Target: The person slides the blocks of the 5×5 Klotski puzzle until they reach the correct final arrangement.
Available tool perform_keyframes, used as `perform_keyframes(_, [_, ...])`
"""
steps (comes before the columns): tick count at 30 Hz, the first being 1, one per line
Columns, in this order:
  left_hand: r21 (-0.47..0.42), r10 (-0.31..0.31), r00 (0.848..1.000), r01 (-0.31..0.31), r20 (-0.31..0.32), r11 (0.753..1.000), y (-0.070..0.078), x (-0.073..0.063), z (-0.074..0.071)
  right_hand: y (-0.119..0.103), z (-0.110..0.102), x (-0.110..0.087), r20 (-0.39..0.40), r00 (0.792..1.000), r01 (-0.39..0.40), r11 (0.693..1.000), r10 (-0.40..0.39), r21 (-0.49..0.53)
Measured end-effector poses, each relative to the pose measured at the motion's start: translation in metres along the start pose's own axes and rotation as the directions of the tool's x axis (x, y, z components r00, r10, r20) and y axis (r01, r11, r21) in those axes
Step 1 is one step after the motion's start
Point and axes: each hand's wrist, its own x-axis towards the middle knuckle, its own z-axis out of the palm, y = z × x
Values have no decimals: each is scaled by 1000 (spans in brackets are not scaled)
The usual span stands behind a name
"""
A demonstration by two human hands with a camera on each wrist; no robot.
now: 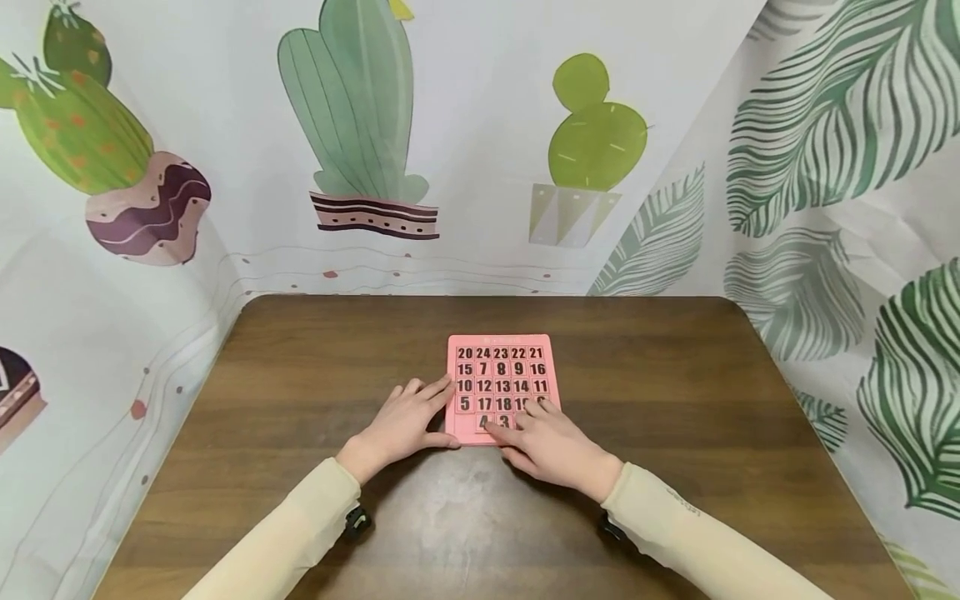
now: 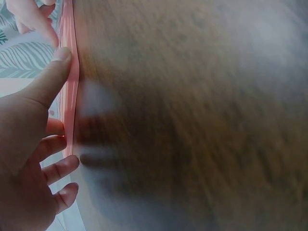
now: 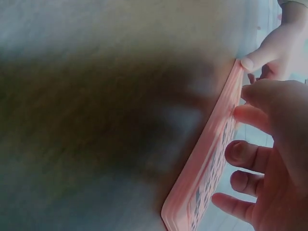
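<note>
A pink number slide puzzle [image 1: 517, 340] lies flat on the table, with black numbers on its square tiles. Its bottom row has a gap at the left corner, then the 4 tile [image 1: 482, 423] and the 3 tile [image 1: 505, 422]. My left hand [image 1: 399, 427] steadies the frame, thumb at the near left corner and fairly straight fingers along the left side. The index fingertip of my right hand [image 1: 553, 442] touches the 4 tile; the other fingers spread over the lower right, hiding some tiles there. In the right wrist view the puzzle [image 3: 207, 159] appears edge-on beside the fingers.
The brown wooden table [image 1: 337, 350] has rounded far corners. Behind it hangs a white cloth [image 1: 480, 125] printed with cacti and leaves. Dark wrist devices [image 1: 358, 521] show under the sleeves.
</note>
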Motion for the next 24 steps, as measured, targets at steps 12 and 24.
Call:
perform_keyframes(12, [10, 0, 1000, 0, -9, 1000, -1, 0, -1, -14, 6, 12, 53, 999, -14, 1000, 13, 12])
perform_keyframes(24, [-13, 4, 1000, -5, -15, 1000, 1, -1, -1, -17, 3, 14, 56, 998, -15, 999, 13, 30])
